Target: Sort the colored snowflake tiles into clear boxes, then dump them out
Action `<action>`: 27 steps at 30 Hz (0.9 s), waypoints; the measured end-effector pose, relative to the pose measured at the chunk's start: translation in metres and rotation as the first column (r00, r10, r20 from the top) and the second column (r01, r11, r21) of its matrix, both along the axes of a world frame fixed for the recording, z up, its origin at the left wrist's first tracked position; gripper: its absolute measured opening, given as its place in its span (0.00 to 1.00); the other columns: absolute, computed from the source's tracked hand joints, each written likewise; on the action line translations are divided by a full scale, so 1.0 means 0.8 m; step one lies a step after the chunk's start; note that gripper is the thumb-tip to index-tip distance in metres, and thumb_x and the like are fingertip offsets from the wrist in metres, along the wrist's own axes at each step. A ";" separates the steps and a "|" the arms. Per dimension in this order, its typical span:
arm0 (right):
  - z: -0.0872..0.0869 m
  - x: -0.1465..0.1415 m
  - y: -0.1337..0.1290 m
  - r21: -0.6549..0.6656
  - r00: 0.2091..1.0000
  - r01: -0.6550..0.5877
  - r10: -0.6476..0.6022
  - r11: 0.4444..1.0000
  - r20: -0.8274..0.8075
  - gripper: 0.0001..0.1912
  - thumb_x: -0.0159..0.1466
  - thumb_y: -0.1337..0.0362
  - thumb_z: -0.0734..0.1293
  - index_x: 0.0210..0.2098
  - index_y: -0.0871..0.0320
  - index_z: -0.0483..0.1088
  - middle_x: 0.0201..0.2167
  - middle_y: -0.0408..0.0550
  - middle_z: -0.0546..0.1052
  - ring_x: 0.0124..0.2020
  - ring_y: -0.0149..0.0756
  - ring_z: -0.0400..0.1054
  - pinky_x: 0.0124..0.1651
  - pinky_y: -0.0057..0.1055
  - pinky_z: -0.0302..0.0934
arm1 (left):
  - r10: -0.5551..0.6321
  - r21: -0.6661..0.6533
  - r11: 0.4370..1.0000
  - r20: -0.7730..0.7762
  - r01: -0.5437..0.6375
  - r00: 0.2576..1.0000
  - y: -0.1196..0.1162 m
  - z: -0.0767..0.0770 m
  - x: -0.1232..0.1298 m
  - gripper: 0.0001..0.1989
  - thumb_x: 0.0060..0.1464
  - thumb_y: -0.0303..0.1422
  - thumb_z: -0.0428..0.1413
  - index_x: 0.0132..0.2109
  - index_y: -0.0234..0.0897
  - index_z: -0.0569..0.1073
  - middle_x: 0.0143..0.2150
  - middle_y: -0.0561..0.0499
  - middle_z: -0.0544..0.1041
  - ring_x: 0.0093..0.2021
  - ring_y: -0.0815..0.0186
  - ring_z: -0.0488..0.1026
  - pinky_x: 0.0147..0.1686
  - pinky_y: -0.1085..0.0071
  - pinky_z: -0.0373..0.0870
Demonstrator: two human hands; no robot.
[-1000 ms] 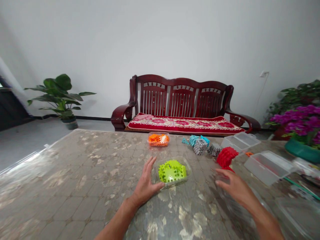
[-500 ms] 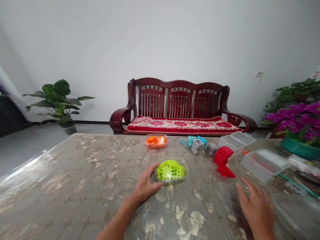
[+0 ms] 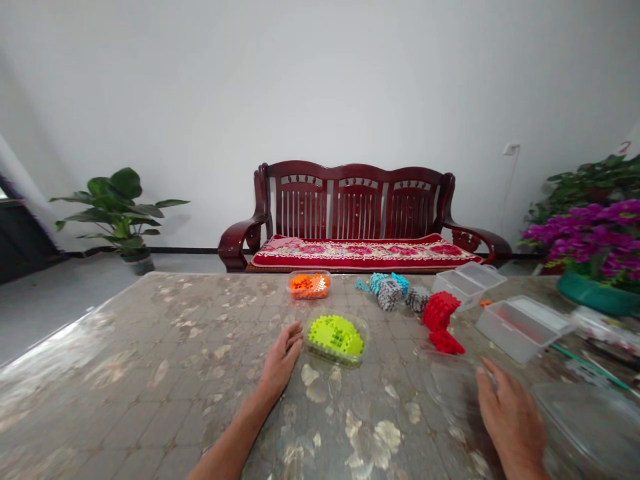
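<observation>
Near the middle of the table, a clear plastic box [image 3: 364, 347] holds a heap of lime green toothed plastic pieces [image 3: 334, 335]. My left hand [image 3: 283, 355] rests on the tabletop just left of this box, apart from it, fingers extended and nothing in them. On the right, my right hand [image 3: 513, 417] has its thumb and fingers drawn together at the edge of a clear plastic lid [image 3: 447, 387]. The lid is see-through and blurred, so the exact contact is hard to make out. Red joined pieces [image 3: 441, 312] lie just beyond the lid.
Farther back stand a box of orange pieces [image 3: 309, 285], blue pieces [image 3: 379, 283] and grey pieces [image 3: 389, 295]. Two translucent open boxes are at right, the nearer one [image 3: 510, 330] beside a flower pot [image 3: 595, 293]. Another clear plastic container [image 3: 590, 420] lies at the right edge.
My left hand has let go of the box of lime green pieces and moved left onto the table. The box has turned slightly. My right hand's fingers have come closer together by the lid.
</observation>
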State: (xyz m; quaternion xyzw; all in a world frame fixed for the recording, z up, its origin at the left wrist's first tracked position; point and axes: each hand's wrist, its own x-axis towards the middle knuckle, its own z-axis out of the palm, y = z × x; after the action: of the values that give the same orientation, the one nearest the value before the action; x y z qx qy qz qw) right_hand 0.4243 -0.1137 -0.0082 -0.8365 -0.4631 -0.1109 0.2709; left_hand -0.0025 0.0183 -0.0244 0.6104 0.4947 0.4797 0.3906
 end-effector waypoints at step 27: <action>-0.018 0.021 0.015 -0.099 1.000 -0.029 0.029 0.995 -0.002 0.30 0.61 0.51 0.55 0.54 0.60 0.73 0.48 0.60 0.79 0.47 0.53 0.73 0.49 0.47 0.66 | 0.045 0.107 0.994 -0.300 -0.013 0.953 -0.013 0.038 0.010 0.17 0.61 0.42 0.44 0.40 0.39 0.73 0.37 0.49 0.79 0.41 0.58 0.76 0.44 0.65 0.70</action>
State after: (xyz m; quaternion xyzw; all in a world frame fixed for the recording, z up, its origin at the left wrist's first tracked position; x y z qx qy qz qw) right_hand 0.4414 -0.1016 -0.0229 -0.8421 -0.4801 -0.0834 0.2311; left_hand 0.0056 0.0081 0.0064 0.6885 0.5320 0.4115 0.2714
